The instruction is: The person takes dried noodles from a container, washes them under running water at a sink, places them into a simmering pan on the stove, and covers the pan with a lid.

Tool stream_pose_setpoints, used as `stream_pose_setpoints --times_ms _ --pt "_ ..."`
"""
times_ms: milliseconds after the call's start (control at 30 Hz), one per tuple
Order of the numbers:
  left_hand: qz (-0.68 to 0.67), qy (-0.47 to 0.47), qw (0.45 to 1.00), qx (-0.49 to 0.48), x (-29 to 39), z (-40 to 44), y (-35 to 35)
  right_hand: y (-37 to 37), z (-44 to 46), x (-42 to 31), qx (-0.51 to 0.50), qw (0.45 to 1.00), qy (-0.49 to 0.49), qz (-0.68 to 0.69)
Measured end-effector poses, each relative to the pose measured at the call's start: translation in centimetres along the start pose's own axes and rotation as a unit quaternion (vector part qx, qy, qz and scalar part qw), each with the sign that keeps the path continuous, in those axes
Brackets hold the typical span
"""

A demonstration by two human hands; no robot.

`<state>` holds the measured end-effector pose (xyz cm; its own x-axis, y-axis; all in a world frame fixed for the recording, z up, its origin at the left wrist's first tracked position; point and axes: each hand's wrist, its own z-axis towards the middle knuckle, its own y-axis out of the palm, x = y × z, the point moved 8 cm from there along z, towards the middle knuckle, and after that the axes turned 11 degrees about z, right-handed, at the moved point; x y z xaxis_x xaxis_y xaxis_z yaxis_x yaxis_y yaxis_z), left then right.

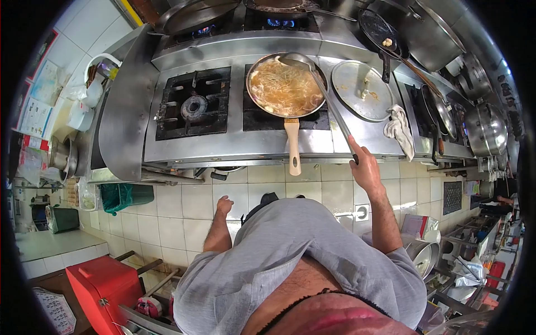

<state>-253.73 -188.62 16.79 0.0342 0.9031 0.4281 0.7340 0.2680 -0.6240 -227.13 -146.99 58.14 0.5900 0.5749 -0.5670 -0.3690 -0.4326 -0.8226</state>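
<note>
My right hand (365, 168) is wrapped around the dark end of a long metal ladle (330, 99). The ladle's bowl lies at the far right rim of a frying pan (292, 121). Brothy food with thin, noodle-like strands (286, 84) fills this pan, which sits on a stove burner with its pale wooden handle pointing toward me. At my left side hangs my left hand (224, 205), away from the stove, its fingers curled in and nothing visible in them. A round metal lid (363, 90) lies right of the pan.
Left of the pan is an unlit burner (194, 106). Blue flames (280, 23) burn under pans at the back. A crumpled cloth (398, 131) lies by the front edge, near a small black skillet (384, 42). A lined green bin (125, 196) stands on the floor at left.
</note>
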Motion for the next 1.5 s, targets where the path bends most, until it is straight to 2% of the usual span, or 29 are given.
stream_pose_setpoints --times_ms 67,133,167,233,267,367,533,667,767,933,967,1033,1067,1133,1167,1200,1233,1267,1300,1333,1400,1467,1500 --pt "-0.02 0.017 1.0 -0.014 0.3 1.0 0.6 -0.6 -0.7 -1.2 -0.002 1.0 -0.004 -0.012" --pt "0.056 0.085 0.995 -0.011 1.5 1.4 0.6 -0.2 -1.2 -1.5 -0.038 0.999 -0.006 -0.01" --pt "0.057 0.084 0.995 -0.011 1.4 1.5 0.7 -0.1 -1.1 -1.1 -0.039 0.999 -0.006 -0.009" --pt "-0.07 -0.005 0.997 -0.018 1.7 -0.3 0.3 -0.3 -0.7 -0.8 -0.032 0.998 -0.053 -0.024" --pt "-0.071 -0.006 0.997 -0.018 1.9 -0.6 0.2 -1.0 -0.5 -1.0 -0.033 0.998 -0.054 -0.024" --pt "-0.068 -0.004 0.997 -0.018 0.6 -0.1 0.3 -3.0 0.0 -2.9 -0.028 0.987 -0.033 -0.153" --pt "0.001 -0.014 1.0 -0.009 -1.0 -0.2 0.7 -1.6 1.0 -1.7 -0.025 0.984 -0.069 -0.16" --pt "-0.027 -0.026 0.999 -0.011 -1.5 -0.5 0.7 -3.6 1.0 -2.9 0.016 0.963 -0.123 -0.24" --pt "-0.036 -0.014 0.999 -0.005 -2.7 0.2 1.4 -3.6 1.1 -3.5 0.015 0.957 -0.145 -0.249" --pt "0.024 0.012 1.0 0.0 -0.8 0.2 0.6 -2.5 1.7 -1.9 0.0 0.943 -0.191 -0.272" --pt "0.022 0.01 1.0 0.001 -0.7 0.1 0.2 -2.8 1.7 -1.4 -0.001 0.948 -0.176 -0.266" --pt "0.074 0.067 0.995 -0.016 0.2 -0.1 0.4 -3.7 1.6 -1.5 -0.019 0.966 -0.118 -0.23" --pt "0.091 0.085 0.992 -0.022 0.4 -0.4 0.6 -3.8 0.9 -2.1 -0.022 0.966 -0.119 -0.23" --pt "0.019 0.029 0.999 0.019 0.6 -0.4 -0.1 -4.4 -0.4 -2.4 -0.035 0.994 -0.069 -0.076" --pt "0.02 0.029 0.999 0.018 1.1 -0.5 -0.1 -4.5 -1.1 -2.7 -0.057 0.997 -0.054 -0.015" --pt "0.004 0.069 0.997 0.032 2.3 -0.6 -0.4 -4.4 -2.0 -2.9 -0.058 0.997 -0.053 -0.015" --pt "-0.012 0.108 0.993 0.047 3.7 -1.0 -0.8 -3.9 -3.1 -2.5 -0.081 0.993 -0.008 0.083" --pt "-0.011 0.108 0.993 0.046 4.6 -1.2 -0.8 -3.3 -4.0 -2.1 -0.102 0.978 0.037 0.18" --pt "-0.056 0.131 0.989 0.04 6.6 -1.9 -1.3 -2.7 -4.8 -1.7 -0.121 0.964 0.089 0.218" --pt "-0.1 0.154 0.982 0.034 9.1 -2.8 -1.9 -2.4 -5.0 -1.3 -0.12 0.964 0.091 0.218" --pt "-0.193 0.133 0.968 -0.085 15.1 -5.6 -2.6 -0.9 -5.9 0.8 -0.146 0.952 0.161 0.217" --pt "-0.233 0.173 0.944 -0.16 21.1 -8.4 -3.0 -0.7 -6.1 1.3 -0.142 0.945 0.189 0.226" --pt "-0.238 0.209 0.931 -0.183 23.9 -9.6 -3.0 -1.1 -5.7 0.3 -0.106 0.969 0.092 0.202"
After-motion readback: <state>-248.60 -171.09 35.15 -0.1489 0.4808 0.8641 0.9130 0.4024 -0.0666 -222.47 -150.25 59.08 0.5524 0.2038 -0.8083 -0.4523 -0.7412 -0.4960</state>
